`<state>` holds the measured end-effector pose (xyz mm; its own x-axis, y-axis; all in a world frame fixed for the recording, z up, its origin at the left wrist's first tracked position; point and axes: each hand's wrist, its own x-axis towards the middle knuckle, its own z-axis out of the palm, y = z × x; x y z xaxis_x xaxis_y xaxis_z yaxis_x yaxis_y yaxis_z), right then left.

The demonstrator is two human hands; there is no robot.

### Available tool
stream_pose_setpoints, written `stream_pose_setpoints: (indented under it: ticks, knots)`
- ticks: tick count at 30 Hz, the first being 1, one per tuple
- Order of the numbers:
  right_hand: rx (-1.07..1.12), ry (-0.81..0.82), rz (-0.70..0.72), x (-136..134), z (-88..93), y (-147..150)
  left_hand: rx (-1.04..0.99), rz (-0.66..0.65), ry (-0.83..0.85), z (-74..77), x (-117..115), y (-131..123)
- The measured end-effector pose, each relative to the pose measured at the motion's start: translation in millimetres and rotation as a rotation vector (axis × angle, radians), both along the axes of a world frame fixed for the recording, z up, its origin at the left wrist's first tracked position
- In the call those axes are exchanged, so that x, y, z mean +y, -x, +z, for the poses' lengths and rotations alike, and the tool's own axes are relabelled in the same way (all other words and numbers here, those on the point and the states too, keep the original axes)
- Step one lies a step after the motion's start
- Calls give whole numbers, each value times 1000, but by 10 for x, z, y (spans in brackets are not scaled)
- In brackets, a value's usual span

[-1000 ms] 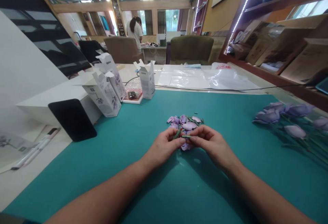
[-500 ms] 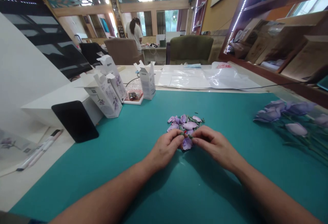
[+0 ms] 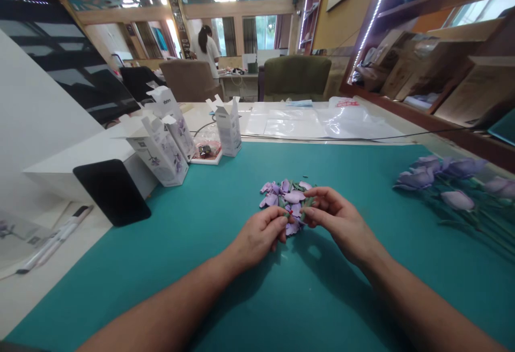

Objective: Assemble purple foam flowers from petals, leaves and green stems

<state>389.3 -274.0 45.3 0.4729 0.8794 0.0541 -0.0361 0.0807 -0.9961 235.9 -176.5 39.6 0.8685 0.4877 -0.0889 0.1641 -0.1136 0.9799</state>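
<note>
A small heap of purple petal pieces and green stem pieces (image 3: pixel 286 197) lies on the teal mat (image 3: pixel 249 266). My left hand (image 3: pixel 259 234) and my right hand (image 3: pixel 336 218) meet at the heap's near edge. The fingertips of both hands are pinched together on small green and purple pieces between them, with a tiny red bit showing there. Which piece each hand grips is too small to tell apart.
Finished purple flowers with green stems (image 3: pixel 450 188) lie on the mat at the right. Opened white cartons (image 3: pixel 161 145) (image 3: pixel 228 125), a black phone (image 3: pixel 112 191) and a white box stand at the left. Clear plastic bags (image 3: pixel 322 121) lie behind. A person stands far back.
My two hands stay pinched together at the heap. They have shifted slightly toward the pile and my right hand has risen a little. The view has drifted a bit.
</note>
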Motion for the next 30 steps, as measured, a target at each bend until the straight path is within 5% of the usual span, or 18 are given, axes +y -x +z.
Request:
stream_pose_setpoints:
  ticks: [22, 30]
  knots:
    - [28, -56, -40, -39, -72, -36, 9, 11, -123, 85, -31, 10]
    - [-55, -9, 1, -67, 34, -43, 56, 1, -260, 105, -38, 30]
